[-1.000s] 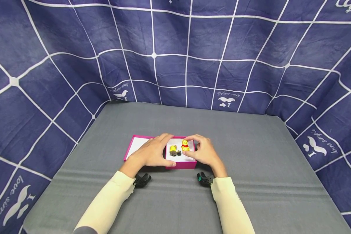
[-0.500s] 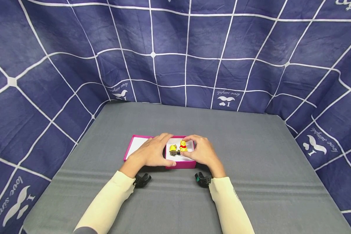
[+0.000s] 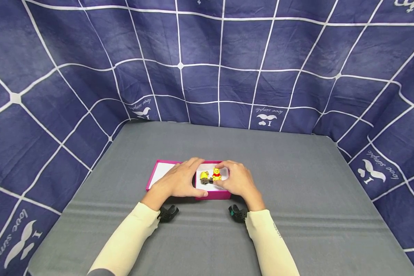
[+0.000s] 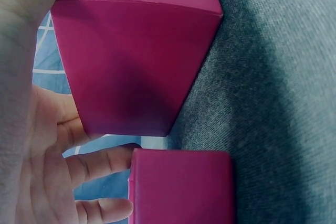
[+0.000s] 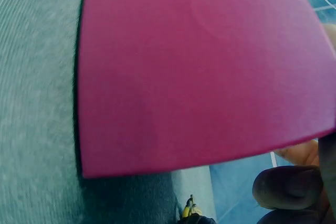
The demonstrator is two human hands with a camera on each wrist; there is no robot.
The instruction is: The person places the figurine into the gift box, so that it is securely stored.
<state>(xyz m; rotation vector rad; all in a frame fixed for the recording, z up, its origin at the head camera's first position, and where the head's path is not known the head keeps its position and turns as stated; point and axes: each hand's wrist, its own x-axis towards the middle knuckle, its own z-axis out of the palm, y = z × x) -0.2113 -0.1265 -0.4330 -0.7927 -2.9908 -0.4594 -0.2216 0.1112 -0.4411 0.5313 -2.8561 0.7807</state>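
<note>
In the head view an uncovered pink box [image 3: 214, 195] with a white inside stands mid-table. My left hand [image 3: 181, 180] holds its left side, thumb at the front wall and fingers at the far edge. My right hand [image 3: 240, 179] pinches a yellow bear figurine [image 3: 217, 174] in a red shirt, upright inside the box, between thumb and index finger. Beside it lies another small figurine [image 3: 204, 176] with a yellow top and dark lower part. The left wrist view shows the box's wall [image 4: 136, 66] close up, and fingers [image 4: 107, 162] reaching to the lid [image 4: 181, 187].
The pink-rimmed lid [image 3: 161, 171], white inside, lies left of the box, partly under my left hand. Grey cloth [image 3: 296, 199] covers the table; a blue checked curtain [image 3: 241, 46] surrounds it. A small yellow-and-dark thing [image 5: 190, 209] shows past the box in the right wrist view.
My right hand has moved slightly left and lower with the bear figurine, bringing it closer to the other figurine. My left hand has kept its place on the box.
</note>
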